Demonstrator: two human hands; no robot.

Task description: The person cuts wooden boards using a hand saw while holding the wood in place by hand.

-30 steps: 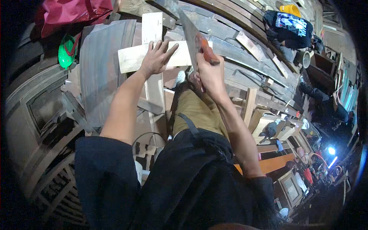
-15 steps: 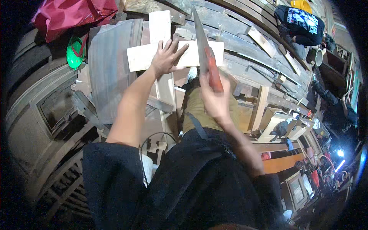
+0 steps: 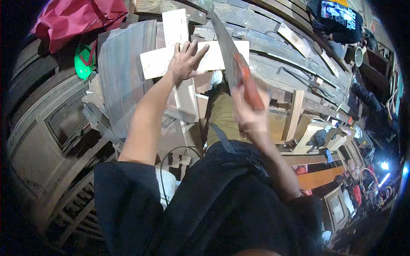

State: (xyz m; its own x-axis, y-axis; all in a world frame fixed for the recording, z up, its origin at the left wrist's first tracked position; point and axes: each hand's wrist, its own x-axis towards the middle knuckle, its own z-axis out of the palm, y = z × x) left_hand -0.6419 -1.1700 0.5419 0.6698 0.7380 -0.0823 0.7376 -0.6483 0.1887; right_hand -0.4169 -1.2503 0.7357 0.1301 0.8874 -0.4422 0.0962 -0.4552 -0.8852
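Note:
A pale wooden board (image 3: pixel 158 64) lies crosswise over a longer upright-running plank (image 3: pixel 175 29). My left hand (image 3: pixel 184 62) presses flat on the board with its fingers spread. In my right hand (image 3: pixel 252 111) is a handsaw (image 3: pixel 228 47), gripped by its orange-red handle. Its grey blade crosses the board's right part, pointing up and slightly left. The right hand is blurred by motion. Whether the teeth have cut into the wood cannot be made out. Below the board show my olive-trousered leg and a pale shoe (image 3: pixel 217 78).
At the upper left lie a red bag (image 3: pixel 79 19) and a green bowl-like thing (image 3: pixel 84 62). A grey sheet-like panel (image 3: pixel 128 72) stands left of the board. Wooden slats (image 3: pixel 256 25) fill the back. A co-worker (image 3: pixel 339 21) bends at the upper right, near a cardboard box (image 3: pixel 314 135).
My right hand has drawn the saw down and to the right, toward my body. My left hand and the board stay almost where they were.

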